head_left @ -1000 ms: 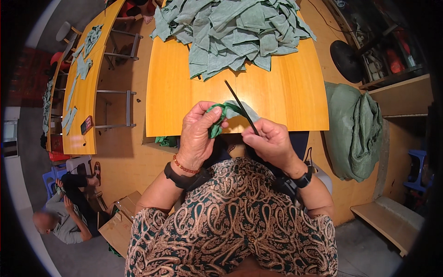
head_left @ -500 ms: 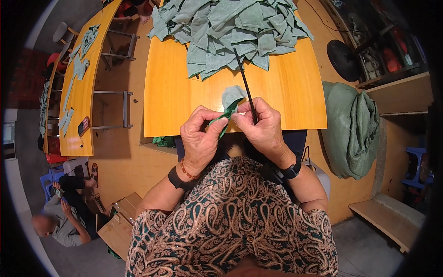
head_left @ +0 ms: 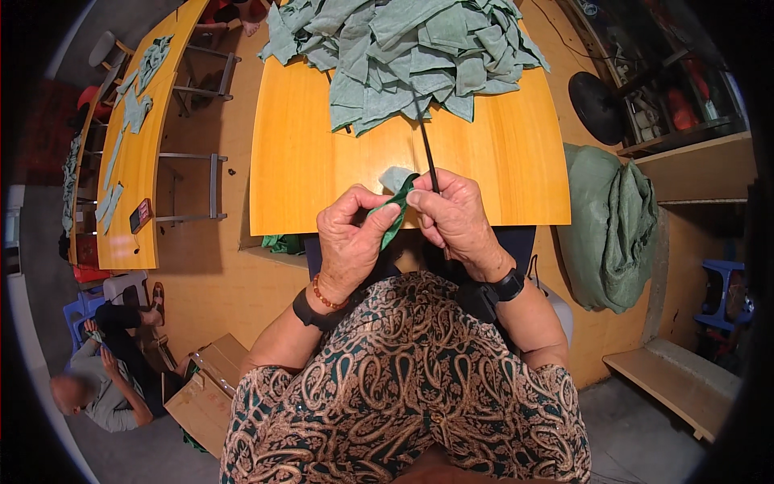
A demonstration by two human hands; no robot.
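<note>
Just past the near edge of the yellow table (head_left: pixel 314 153), a small fabric piece (head_left: pixel 396 216), dark green on one side and pale grey-green on the other, is stretched between my hands. My left hand (head_left: pixel 351 230) pinches its lower left part between thumb and fingers. At the fabric's upper right end, my right hand (head_left: pixel 458 211) grips with thumb and forefinger. A thin black rod (head_left: pixel 426 145) also runs through my right hand, its far end pointing at the pile. That heap of grey-green fabric pieces (head_left: pixel 419 64) covers the far part of the table.
Another yellow table (head_left: pixel 133 234) with fabric strips stands at left. A person (head_left: pixel 109 387) sits at lower left, beside a cardboard box (head_left: pixel 205 395). To the right lie a large green sack (head_left: pixel 609 230), a round black base (head_left: pixel 597 107) and a wooden bench (head_left: pixel 673 387).
My right hand has shifted slightly left and turned, and the rod stands steeper. The fabric piece is drawn closer to me, with more of its dark green side showing.
</note>
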